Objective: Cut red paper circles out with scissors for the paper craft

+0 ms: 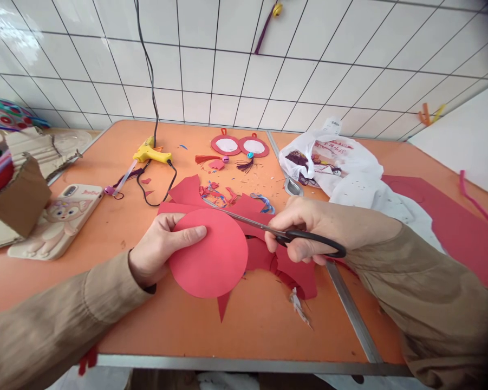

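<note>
My left hand (162, 244) pinches a round red paper disc (211, 260) by its upper left side, thumb on top. In my right hand (308, 227) are black-handled scissors (320, 242), fingers through the handles. Their blades reach left to the disc's top edge, and whether they are parted is hard to tell. Red paper scraps (260, 254) lie beneath and behind the disc. Two red rings with white centres (226, 144) rest farther back, with tassels (249, 164) in front of them.
A yellow glue gun (152, 154) with a cord lies back left, near a phone (60, 219) and a cardboard box (24, 189). At the right are a white plastic bag (337, 157) and a large red sheet (450, 227) on the orange table (146, 330).
</note>
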The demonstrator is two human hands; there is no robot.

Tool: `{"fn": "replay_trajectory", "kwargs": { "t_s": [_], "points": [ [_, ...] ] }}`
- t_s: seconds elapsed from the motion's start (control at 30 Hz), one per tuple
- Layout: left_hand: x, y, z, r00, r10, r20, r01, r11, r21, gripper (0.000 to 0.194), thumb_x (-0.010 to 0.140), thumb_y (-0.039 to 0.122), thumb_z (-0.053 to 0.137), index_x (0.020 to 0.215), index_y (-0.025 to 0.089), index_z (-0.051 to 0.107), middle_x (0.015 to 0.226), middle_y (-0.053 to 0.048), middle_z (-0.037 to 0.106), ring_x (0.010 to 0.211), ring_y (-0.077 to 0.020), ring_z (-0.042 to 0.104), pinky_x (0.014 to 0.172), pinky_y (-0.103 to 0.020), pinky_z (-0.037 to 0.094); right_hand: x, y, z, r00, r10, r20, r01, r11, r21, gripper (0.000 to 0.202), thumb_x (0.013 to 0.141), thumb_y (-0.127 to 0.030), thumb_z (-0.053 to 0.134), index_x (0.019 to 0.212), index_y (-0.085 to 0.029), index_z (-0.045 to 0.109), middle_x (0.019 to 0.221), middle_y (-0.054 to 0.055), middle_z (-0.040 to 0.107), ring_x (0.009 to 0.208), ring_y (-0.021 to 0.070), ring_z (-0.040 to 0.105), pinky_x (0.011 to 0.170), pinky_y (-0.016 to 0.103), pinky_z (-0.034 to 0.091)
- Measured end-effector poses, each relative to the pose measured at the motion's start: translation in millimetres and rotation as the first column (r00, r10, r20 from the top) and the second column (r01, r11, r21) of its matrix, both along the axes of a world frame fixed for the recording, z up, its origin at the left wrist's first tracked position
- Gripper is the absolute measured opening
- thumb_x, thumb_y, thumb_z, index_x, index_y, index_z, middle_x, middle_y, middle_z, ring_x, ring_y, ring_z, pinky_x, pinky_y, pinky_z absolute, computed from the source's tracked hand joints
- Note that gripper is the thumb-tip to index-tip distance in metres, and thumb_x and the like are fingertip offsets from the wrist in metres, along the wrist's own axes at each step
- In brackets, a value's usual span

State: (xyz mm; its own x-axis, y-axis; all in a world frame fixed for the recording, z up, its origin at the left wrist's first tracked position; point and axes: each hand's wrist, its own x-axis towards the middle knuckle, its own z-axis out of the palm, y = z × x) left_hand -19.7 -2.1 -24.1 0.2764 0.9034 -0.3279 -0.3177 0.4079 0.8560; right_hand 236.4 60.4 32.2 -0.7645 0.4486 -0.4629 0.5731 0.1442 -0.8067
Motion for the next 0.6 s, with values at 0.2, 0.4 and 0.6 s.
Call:
{"fn": "replay_trajectory", "kwargs": {
  "t_s": [0.2,0.4,0.6],
  "points": [
    [-0.2,-0.9,-0.7,1.0,-0.004,0.009,0.004,1.0,-0.001,0.015,0.066,0.027,0.082,0.067,0.014,0.076,0.062,-0.004,0.074,0.051,-0.0147,0.067,0.045,-0.019,0.052,3.4,2.5,-4.4,0.998,0.031,-0.046,-0.03,0.999,0.014,0.049,0.074,-0.059,0.067,0.079,-0.011,0.062,0.05,-0.004,0.048,0.036,0.008,0.052,0.032,0.015,0.036],
    [0.5,2.0,-1.0,1.0,0.009,0.005,-0.009,1.0,-0.007,0.015,0.066,0.028,0.082,0.069,0.014,0.077,0.062,-0.005,0.075,0.051,-0.0152,0.067,0.046,-0.02,0.052,5.6,4.6,-6.5,0.999,0.031,-0.044,-0.03,0.999,0.013,0.051,0.073,-0.061,0.067,0.079,-0.011,0.062,0.051,-0.004,0.05,0.036,0.0075,0.052,0.031,0.014,0.036],
    [0.8,2.3,-2.1,1.0,0.008,0.014,-0.008,1.0,-0.014,0.016,0.066,0.028,0.083,0.069,0.014,0.077,0.062,-0.005,0.075,0.052,-0.0157,0.068,0.046,-0.02,0.053,5.8,4.9,-6.6,0.999,0.014,-0.045,-0.013,1.0,0.005,0.047,0.073,-0.058,0.068,0.078,-0.011,0.062,0.05,-0.004,0.05,0.035,0.0073,0.051,0.031,0.014,0.035]
  ]
}}
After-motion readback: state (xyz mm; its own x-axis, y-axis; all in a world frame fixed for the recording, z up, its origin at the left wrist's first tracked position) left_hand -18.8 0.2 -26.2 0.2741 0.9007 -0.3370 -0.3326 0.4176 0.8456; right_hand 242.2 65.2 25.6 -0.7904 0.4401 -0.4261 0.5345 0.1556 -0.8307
